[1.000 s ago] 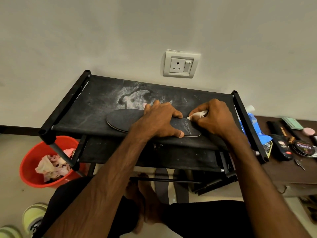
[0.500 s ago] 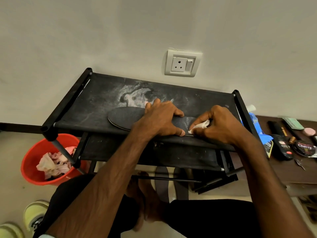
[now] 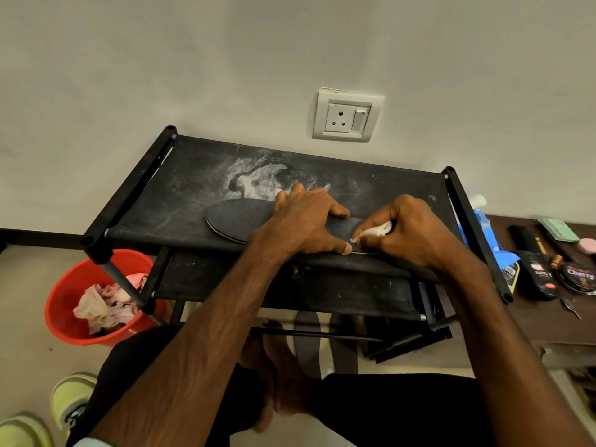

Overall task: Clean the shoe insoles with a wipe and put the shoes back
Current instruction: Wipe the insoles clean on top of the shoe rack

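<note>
A dark grey insole lies flat on the top shelf of the black shoe rack, near its front edge. My left hand presses down on the insole's middle with spread fingers. My right hand pinches a small white wipe against the insole's right end. Two more dark insoles lie on the floor under the rack. A pair of pale yellow-green shoes sits at the bottom left.
A red bucket holding crumpled used wipes stands left of the rack. On the brown table to the right lie a blue packet, polish tins and brushes. A wall socket is above the rack.
My right hand has drawn the wipe across the insole's right end toward the front edge. My left hand has stayed pressed on the insole.
</note>
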A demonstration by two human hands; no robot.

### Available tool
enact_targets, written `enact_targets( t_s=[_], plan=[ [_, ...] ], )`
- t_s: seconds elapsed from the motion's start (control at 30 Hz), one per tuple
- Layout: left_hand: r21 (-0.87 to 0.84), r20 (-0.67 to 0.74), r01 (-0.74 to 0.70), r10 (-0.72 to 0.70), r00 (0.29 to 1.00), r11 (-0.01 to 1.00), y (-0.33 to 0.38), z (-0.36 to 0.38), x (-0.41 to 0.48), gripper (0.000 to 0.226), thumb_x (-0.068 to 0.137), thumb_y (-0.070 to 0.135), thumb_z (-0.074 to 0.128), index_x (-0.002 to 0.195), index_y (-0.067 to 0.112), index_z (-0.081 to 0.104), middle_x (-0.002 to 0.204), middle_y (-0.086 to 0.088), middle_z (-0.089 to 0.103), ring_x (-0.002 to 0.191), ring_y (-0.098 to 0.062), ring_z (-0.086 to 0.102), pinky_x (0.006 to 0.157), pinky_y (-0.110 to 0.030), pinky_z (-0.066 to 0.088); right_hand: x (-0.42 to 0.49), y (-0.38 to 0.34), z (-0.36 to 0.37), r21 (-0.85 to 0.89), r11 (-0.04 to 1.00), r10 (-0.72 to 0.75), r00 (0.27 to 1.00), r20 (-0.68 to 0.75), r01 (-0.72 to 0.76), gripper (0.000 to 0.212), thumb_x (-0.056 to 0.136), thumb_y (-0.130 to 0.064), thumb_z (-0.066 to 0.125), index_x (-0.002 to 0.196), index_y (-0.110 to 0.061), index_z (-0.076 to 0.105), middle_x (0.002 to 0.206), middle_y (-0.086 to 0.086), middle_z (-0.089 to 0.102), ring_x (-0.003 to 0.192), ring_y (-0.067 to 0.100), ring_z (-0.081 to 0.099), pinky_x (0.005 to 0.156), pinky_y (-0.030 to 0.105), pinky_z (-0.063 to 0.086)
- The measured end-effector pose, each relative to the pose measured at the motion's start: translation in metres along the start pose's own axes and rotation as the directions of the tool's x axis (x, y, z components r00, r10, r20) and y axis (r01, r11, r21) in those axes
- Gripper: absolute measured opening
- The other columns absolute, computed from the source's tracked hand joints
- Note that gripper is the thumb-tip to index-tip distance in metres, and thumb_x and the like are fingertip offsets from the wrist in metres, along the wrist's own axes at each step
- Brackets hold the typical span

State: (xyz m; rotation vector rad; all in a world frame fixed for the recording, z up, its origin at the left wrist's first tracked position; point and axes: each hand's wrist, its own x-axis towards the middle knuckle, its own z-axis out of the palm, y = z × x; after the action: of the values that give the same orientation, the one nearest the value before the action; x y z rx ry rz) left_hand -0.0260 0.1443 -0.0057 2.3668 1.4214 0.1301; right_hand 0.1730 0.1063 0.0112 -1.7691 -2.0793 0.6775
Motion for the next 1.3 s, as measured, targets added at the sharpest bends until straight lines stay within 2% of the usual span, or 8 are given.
enact_targets(
  t_s=[0.13,0.4,0.5,0.63,0.73,0.9,1.07,1.3],
  plan=[
    [0.01,-0.004,0.003,-0.003,1.0,1.0,0.001,0.0,0.0,0.073,0.074,0.069,0.074,0.14,0.047,0.052,0.147,0.007,0.047,0.139,-0.03,0.031,0.114,-0.054,0.02,-0.005,-0.001,-0.007,-0.012,1.0,-0.02,0.997,0.079,0.021,0.016,0.077,-0.025,0.081,0.081,-0.04,0.083,0.078,-0.021,0.076,0.078,0.001,0.072,0.076,0.036,0.064],
    [-0.011,0.015,0.007,-0.007,1.0,1.0,-0.003,0.0,0.002,0.069,0.074,0.069,0.073,0.138,0.05,0.053,0.145,0.006,0.049,0.136,-0.031,0.032,0.112,-0.054,0.021,0.022,-0.005,0.013,-0.024,0.993,0.11,0.966,-0.235,-0.119,0.011,0.081,-0.028,0.077,0.088,-0.033,0.084,0.086,-0.006,0.079,0.079,0.014,0.072,0.078,0.043,0.062],
    [-0.033,0.001,0.013,-0.012,1.0,0.999,-0.003,0.002,0.002,0.069,0.072,0.07,0.074,0.136,0.051,0.054,0.143,0.008,0.05,0.134,-0.029,0.034,0.111,-0.053,0.021,0.015,-0.003,0.012,-0.015,0.999,0.039,0.988,-0.151,-0.042,0.012,0.08,-0.023,0.077,0.084,-0.031,0.084,0.08,-0.009,0.078,0.074,0.009,0.072,0.073,0.04,0.063],
    [-0.058,-0.018,0.018,-0.019,1.0,0.998,-0.003,0.003,0.002,0.073,0.069,0.07,0.076,0.136,0.049,0.056,0.143,0.01,0.051,0.133,-0.027,0.035,0.11,-0.052,0.021,-0.003,0.0,0.001,0.031,0.997,-0.071,0.996,0.046,0.069,0.015,0.079,-0.024,0.081,0.083,-0.038,0.083,0.078,-0.021,0.076,0.076,-0.001,0.072,0.068,0.024,0.06],
    [-0.05,-0.015,0.019,-0.02,1.0,0.999,-0.003,0.003,0.002,0.072,0.07,0.07,0.075,0.136,0.049,0.055,0.146,0.009,0.049,0.135,-0.028,0.034,0.112,-0.053,0.02,-0.005,0.004,-0.005,0.032,0.999,-0.031,0.997,0.065,0.029,0.014,0.077,-0.026,0.082,0.081,-0.04,0.082,0.079,-0.021,0.076,0.079,0.0,0.072,0.074,0.028,0.063],
    [-0.083,0.002,0.022,-0.022,1.0,0.996,-0.004,0.002,0.001,0.07,0.072,0.067,0.076,0.137,0.049,0.055,0.149,0.008,0.046,0.14,-0.03,0.03,0.117,-0.057,0.013,-0.005,0.015,-0.004,-0.024,0.994,0.101,0.98,-0.173,-0.107,0.005,0.079,-0.034,0.082,0.08,-0.039,0.083,0.076,-0.021,0.075,0.075,0.003,0.07,0.075,0.041,0.063],
    [-0.089,0.016,0.018,-0.017,1.0,0.996,-0.004,0.0,0.0,0.07,0.074,0.067,0.075,0.138,0.048,0.054,0.15,0.007,0.046,0.14,-0.029,0.031,0.117,-0.057,0.014,-0.011,0.02,-0.003,0.067,0.993,0.117,0.934,-0.337,-0.1,0.006,0.086,-0.028,0.078,0.086,-0.031,0.082,0.079,-0.015,0.076,0.075,0.002,0.071,0.074,0.034,0.064],
    [-0.096,0.103,0.007,0.003,0.995,0.995,-0.007,-0.005,-0.002,0.07,0.082,0.058,0.073,0.146,0.043,0.047,0.153,0.004,0.038,0.145,-0.032,0.023,0.118,-0.057,0.007,-0.019,0.019,0.003,0.098,0.986,0.161,0.937,-0.309,-0.137,0.011,0.089,-0.018,0.076,0.096,-0.023,0.083,0.095,-0.006,0.078,0.087,0.007,0.07,0.084,0.033,0.061]
  ],
)
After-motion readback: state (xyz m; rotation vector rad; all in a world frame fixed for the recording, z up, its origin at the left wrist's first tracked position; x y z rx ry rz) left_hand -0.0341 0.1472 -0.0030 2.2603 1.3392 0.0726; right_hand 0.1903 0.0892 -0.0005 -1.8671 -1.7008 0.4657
